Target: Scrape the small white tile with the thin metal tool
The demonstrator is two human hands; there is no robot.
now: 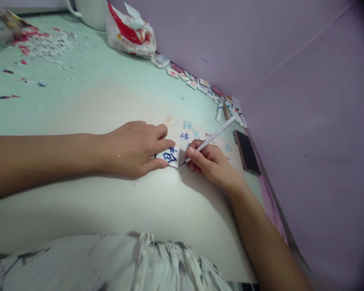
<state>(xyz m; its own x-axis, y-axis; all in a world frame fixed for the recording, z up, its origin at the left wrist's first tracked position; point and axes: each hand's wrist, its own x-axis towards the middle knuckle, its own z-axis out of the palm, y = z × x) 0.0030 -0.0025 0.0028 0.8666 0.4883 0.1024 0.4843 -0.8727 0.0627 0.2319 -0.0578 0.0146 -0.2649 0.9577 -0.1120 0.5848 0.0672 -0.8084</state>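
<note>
My left hand [136, 147] lies flat on the pale green table [87, 101], its fingers pinning a small white paper piece [170, 155] with a dark blue character on it. My right hand [210, 161] grips a thin silver craft knife [212, 137] like a pen. The knife's tip touches the right edge of the paper piece. Several cut-out blue and orange characters [186, 131] lie on the table just beyond both hands.
A black phone [246, 151] lies right of my hands by the pink wall. A row of small tiles and markers [200, 85] lines the wall. A red-and-white plastic bag [130, 34] and a white jug [89, 12] stand at the back. Paper scraps [45, 42] litter the far left.
</note>
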